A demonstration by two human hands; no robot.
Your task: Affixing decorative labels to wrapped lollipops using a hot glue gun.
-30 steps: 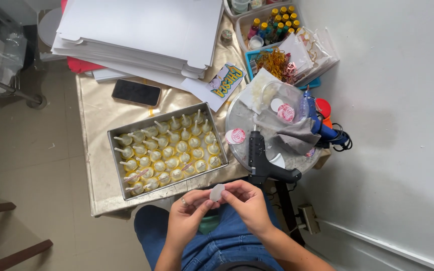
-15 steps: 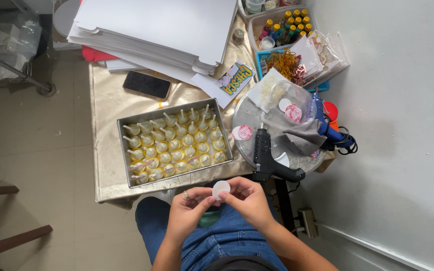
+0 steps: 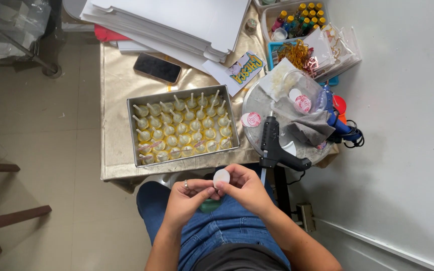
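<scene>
Because the camera looks straight down from the head, the person's body is cut off at the bottom edge and only the forearms, the blue jeans (image 3: 212,231) and the two hands show. The stack of white boards (image 3: 177,20) runs out of the top of the frame, and it covers part of the gold-clothed table (image 3: 114,135) and a red thing beneath it. On that table a dark phone (image 3: 157,67) lies flat, and the metal tray (image 3: 183,131) holds rows of small yellowish pieces with pale stems; what they are made of is hard to make out. To the right of the tray, a black glue gun (image 3: 276,145) rests on a round grey board (image 3: 257,108), its cord half hidden below the table edge.

Over the lap, the left hand (image 3: 189,198) and the right hand (image 3: 244,185) meet, fingertips nearly closed together. Between them sits a small white disc (image 3: 221,176), pinched at its lower edge by the thumbs and forefingers of both hands, so its upper face stays clear of the fingers. It looks round, flat and plain white, just below the table's front edge. Something green shows beneath the hands, against the jeans, mostly hidden; I cannot tell whether either hand touches it.
</scene>
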